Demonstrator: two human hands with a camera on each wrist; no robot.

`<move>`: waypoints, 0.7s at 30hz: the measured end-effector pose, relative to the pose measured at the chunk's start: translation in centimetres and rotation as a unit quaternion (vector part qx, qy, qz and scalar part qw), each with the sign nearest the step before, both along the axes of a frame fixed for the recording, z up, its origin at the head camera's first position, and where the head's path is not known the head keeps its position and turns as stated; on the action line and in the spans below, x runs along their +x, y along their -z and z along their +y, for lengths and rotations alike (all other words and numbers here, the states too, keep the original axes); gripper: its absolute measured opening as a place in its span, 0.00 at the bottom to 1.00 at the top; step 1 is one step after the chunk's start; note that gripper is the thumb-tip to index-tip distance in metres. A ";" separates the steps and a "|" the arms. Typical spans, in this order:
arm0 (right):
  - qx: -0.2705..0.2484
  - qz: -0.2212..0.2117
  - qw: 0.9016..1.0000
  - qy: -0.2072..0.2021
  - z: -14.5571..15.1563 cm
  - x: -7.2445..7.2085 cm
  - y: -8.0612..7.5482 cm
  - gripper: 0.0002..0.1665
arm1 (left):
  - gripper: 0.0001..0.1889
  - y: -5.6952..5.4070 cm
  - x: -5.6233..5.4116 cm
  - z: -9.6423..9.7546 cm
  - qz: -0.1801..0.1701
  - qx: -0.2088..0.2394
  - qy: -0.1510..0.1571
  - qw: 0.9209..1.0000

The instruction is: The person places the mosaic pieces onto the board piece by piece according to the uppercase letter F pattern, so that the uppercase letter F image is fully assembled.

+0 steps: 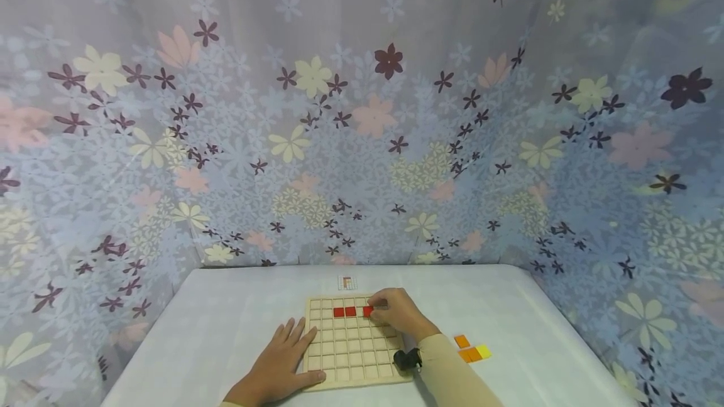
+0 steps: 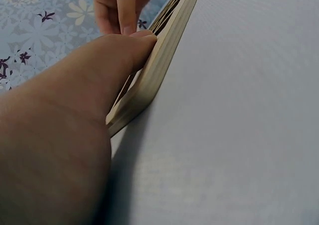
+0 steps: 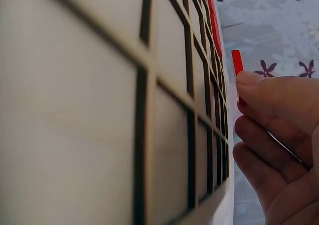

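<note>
A wooden grid board [image 1: 353,357] with square cells lies on the white table. Two red square tiles [image 1: 344,312] sit side by side in an upper row. Over that row, just to their right, my right hand [image 1: 396,313] pinches another red tile [image 3: 237,61] between thumb and fingers; the right wrist view shows it edge-on, apart from the grid surface. My left hand [image 1: 283,360] lies with fingers spread along the board's left side. Its thumb rests on the front rim [image 2: 164,51] in the left wrist view.
Behind the board lies a small card with a coloured grid pattern [image 1: 347,282]. To the right of my right forearm are several orange tiles [image 1: 462,341] and a yellow tile [image 1: 483,352]. Flower-patterned curtains [image 1: 351,143] surround the table [image 1: 170,331].
</note>
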State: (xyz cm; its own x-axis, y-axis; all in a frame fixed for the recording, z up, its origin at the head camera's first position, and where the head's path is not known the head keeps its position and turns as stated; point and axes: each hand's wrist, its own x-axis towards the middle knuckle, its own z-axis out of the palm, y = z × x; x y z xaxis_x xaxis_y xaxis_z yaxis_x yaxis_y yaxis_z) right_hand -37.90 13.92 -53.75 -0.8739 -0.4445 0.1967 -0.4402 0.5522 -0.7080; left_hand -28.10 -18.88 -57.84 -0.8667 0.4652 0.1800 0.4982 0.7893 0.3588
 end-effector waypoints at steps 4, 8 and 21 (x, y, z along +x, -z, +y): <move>0.004 0.000 1.000 -0.005 -0.7 -0.4 0.3 0.15 | 0.51 0.2 -0.2 0.0 0.004 0.001 0.003 1.000; 0.002 0.014 1.000 -0.010 -1.2 -0.7 0.6 0.15 | 0.52 0.1 -0.1 0.0 0.003 -0.007 0.001 1.000; 0.024 0.042 0.999 0.003 -1.9 -0.8 0.5 0.11 | 0.52 -0.5 0.2 0.2 -0.003 -0.013 -0.001 1.000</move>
